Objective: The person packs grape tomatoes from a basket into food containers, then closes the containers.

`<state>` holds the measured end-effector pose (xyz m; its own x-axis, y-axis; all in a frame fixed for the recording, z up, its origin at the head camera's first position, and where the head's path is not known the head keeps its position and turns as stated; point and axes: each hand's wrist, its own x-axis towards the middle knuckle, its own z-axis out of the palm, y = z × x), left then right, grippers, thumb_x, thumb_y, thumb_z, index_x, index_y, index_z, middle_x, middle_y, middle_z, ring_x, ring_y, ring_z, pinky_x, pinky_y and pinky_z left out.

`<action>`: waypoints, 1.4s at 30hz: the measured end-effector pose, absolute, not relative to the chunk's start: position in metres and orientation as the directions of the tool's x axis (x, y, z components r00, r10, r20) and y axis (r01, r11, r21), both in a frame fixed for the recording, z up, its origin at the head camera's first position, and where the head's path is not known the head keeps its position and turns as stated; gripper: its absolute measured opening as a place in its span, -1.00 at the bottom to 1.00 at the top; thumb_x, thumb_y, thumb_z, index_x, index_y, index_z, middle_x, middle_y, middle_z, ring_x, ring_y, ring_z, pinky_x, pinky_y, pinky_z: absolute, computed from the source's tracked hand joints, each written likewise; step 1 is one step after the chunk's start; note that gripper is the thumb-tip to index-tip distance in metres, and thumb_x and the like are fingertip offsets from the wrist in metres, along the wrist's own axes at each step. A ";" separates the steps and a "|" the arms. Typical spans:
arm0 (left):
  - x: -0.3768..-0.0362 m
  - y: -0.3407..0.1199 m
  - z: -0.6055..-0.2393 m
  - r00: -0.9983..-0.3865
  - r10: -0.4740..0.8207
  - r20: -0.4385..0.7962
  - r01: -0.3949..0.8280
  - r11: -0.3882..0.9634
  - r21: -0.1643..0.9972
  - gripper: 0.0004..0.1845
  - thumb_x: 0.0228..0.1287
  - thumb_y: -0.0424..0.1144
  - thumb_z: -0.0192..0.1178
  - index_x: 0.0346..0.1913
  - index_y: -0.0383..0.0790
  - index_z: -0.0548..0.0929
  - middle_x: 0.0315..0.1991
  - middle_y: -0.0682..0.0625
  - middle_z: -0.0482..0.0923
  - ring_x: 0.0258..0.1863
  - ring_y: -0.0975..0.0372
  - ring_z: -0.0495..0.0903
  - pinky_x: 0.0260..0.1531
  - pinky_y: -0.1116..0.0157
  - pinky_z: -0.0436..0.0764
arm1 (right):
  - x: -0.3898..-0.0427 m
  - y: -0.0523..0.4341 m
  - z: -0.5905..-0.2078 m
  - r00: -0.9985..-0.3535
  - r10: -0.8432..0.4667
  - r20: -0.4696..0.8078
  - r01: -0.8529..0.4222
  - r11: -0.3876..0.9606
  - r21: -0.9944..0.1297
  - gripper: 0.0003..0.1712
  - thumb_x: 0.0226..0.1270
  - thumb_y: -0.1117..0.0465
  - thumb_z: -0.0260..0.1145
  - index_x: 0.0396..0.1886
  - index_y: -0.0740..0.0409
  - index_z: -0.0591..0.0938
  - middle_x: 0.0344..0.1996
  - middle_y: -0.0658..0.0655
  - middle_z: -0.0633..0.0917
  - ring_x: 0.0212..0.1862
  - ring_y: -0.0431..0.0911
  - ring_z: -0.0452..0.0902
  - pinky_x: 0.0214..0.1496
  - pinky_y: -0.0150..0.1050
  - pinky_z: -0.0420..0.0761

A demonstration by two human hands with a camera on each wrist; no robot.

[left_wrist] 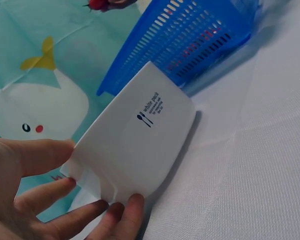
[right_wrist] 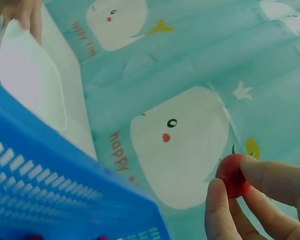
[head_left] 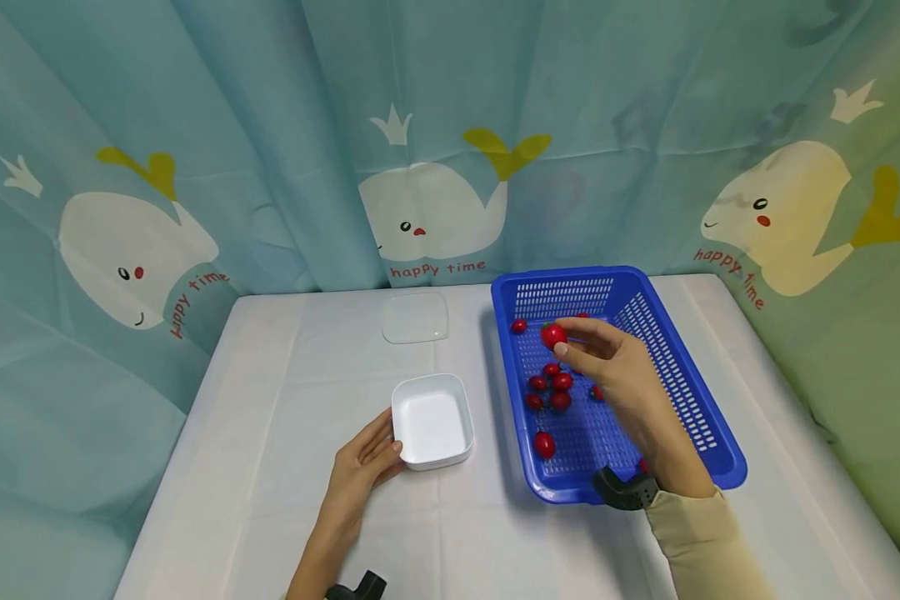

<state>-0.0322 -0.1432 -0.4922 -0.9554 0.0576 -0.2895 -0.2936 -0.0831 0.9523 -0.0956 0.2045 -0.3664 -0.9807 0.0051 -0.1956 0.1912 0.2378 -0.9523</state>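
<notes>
My right hand [head_left: 618, 371] pinches a red cherry tomato [head_left: 552, 336] with a green stem between thumb and fingers, above the blue basket [head_left: 513, 400]. In the right wrist view the tomato [right_wrist: 233, 175] shows clear of the basket wall. My left hand [head_left: 363, 462] holds a square white container [head_left: 432, 421] at its left side. The left wrist view shows the thumb by the rim and the other fingers along the outer wall of the container [left_wrist: 140, 135], which has small dark print. Several more cherry tomatoes [head_left: 561, 382] lie in the basket, some hidden behind my right hand.
A clear flat lid [head_left: 415, 317] lies on the white-covered table [head_left: 300, 433], behind the white container. The basket's slotted walls rise to the right of the container. A blue-green curtain [head_left: 270, 167] with whale prints hangs along the back and sides.
</notes>
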 end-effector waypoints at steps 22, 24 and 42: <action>-0.032 -0.141 -0.492 -0.963 0.059 -0.263 -0.265 -0.037 0.964 -0.33 0.49 -0.20 0.27 0.57 -0.16 0.34 0.59 -0.19 0.29 0.53 -0.03 0.39 0.22 0.19 0.71 | -0.057 0.156 -0.374 -0.993 0.001 -0.114 0.114 0.097 -0.989 -0.52 0.39 0.21 0.47 0.28 0.15 0.65 0.04 0.01 0.76 0.06 -0.13 0.67 0.10 -0.42 0.72; -0.032 -0.141 -0.493 -0.963 0.058 -0.264 -0.266 -0.037 0.963 -0.33 0.49 -0.20 0.27 0.57 -0.16 0.34 0.59 -0.19 0.28 0.53 -0.03 0.39 0.22 0.18 0.71 | -0.057 0.151 -0.374 -0.994 -0.004 -0.113 0.112 0.104 -0.988 -0.52 0.38 0.21 0.48 0.27 0.12 0.66 0.09 0.10 0.74 0.10 -0.10 0.66 0.10 -0.41 0.73; -0.031 -0.142 -0.492 -0.961 0.060 -0.270 -0.273 -0.040 0.961 -0.36 0.51 -0.20 0.24 0.57 -0.14 0.35 0.59 -0.16 0.29 0.53 -0.02 0.39 0.22 0.19 0.71 | -0.055 0.098 -0.386 -0.998 -0.033 -0.059 0.059 -0.002 -0.998 -0.56 0.32 0.32 0.50 0.19 0.14 0.70 0.17 0.13 0.72 0.13 -0.03 0.62 0.08 -0.40 0.73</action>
<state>-0.0307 -0.1419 -0.4923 -0.9610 0.0595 -0.2702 -0.2728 -0.0404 0.9612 -0.0546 0.0981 -0.3861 -0.9977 -0.0327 -0.0588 0.0589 -0.0025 -0.9983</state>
